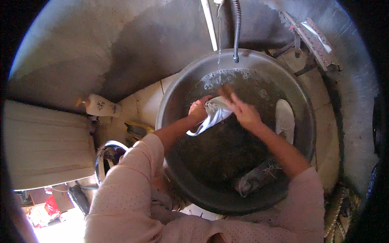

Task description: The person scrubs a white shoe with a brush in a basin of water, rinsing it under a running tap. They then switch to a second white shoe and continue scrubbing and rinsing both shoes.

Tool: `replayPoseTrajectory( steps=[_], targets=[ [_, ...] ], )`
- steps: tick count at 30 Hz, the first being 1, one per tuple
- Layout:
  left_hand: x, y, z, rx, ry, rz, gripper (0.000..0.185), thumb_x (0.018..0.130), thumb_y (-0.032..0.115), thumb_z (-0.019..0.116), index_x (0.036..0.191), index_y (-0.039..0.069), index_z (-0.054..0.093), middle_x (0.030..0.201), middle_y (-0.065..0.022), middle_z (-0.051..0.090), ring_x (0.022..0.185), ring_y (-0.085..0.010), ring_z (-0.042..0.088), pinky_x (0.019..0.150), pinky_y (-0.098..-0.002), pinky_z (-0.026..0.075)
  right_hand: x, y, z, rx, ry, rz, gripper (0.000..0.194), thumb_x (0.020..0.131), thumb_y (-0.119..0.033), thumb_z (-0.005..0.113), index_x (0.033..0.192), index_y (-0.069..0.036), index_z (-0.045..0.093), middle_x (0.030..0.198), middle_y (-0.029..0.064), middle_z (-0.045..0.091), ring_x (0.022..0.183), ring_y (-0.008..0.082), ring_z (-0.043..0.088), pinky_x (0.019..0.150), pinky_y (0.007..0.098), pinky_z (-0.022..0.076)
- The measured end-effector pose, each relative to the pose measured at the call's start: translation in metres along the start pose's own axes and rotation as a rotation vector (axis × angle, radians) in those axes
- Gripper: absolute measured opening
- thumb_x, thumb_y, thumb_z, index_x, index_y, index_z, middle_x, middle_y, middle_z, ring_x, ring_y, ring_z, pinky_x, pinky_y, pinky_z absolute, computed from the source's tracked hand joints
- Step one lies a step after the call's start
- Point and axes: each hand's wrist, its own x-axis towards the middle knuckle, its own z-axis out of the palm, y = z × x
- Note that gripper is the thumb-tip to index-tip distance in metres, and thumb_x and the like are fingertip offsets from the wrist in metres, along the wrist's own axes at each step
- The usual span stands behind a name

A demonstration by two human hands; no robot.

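Note:
My left hand (198, 110) grips a white lace-up shoe (216, 114) over a large round metal basin (307, 94). The shoe is tilted, its heel opening toward the lower left. My right hand (245, 114) is at the shoe's toe end, closed around a brown thing (226, 92) that looks like a brush; motion blurs it. Dark water (218, 158) fills the basin's lower part. At the right inner wall leans a pale shoe (285, 117). A dark grey laced shoe (258, 177) lies partly in the water near the basin's front.
A thin stream of water (219, 60) falls into foam (237, 73) beyond my hands. Beside it hang a flexible metal hose (237, 30) and a white pipe (209, 24). A wooden stool (313, 42) stands back right. A white bottle (103, 105) and a bucket (112, 152) are left.

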Motion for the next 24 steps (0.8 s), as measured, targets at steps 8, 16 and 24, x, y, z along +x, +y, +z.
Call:
replayPoseTrajectory(
  steps=[8, 16, 24],
  targets=[
    [-0.014, 0.028, 0.028, 0.081, 0.134, -0.338, 0.044, 0.077, 0.031, 0.062, 0.120, 0.020, 0.056, 0.102, -0.0172, 0.064, 0.096, -0.0350, 0.061, 0.082, -0.0440, 0.049, 0.011, -0.019, 0.024, -0.252, 0.064, -0.096, 0.050, 0.089, -0.033, 0.047, 0.135, -0.017, 0.037, 0.089, 0.0246, 0.063, 0.080, 0.0430, 0.062, 0.070, 0.0534, 0.0494],
    [-0.031, 0.008, 0.021, 0.073, 0.278, -0.582, 0.036, 0.078, 0.033, 0.060, 0.111, 0.018, 0.062, 0.102, -0.0166, 0.064, 0.097, -0.0353, 0.061, 0.082, -0.0447, 0.049, -0.012, -0.021, 0.010, -0.488, 0.050, -0.360, 0.047, 0.085, -0.023, 0.051, 0.131, -0.015, 0.042, 0.086, 0.0216, 0.062, 0.074, 0.0374, 0.064, 0.062, 0.0480, 0.0518],
    [-0.028, -0.002, 0.009, -0.085, 0.367, -0.585, 0.038, 0.076, 0.031, 0.065, 0.111, 0.017, 0.062, 0.099, -0.0140, 0.066, 0.093, -0.0330, 0.063, 0.079, -0.0429, 0.050, -0.021, -0.031, 0.021, -0.001, -0.116, -0.249, 0.053, 0.087, -0.031, 0.050, 0.137, -0.025, 0.034, 0.083, 0.0250, 0.062, 0.078, 0.0457, 0.060, 0.071, 0.0575, 0.0468]
  ],
)
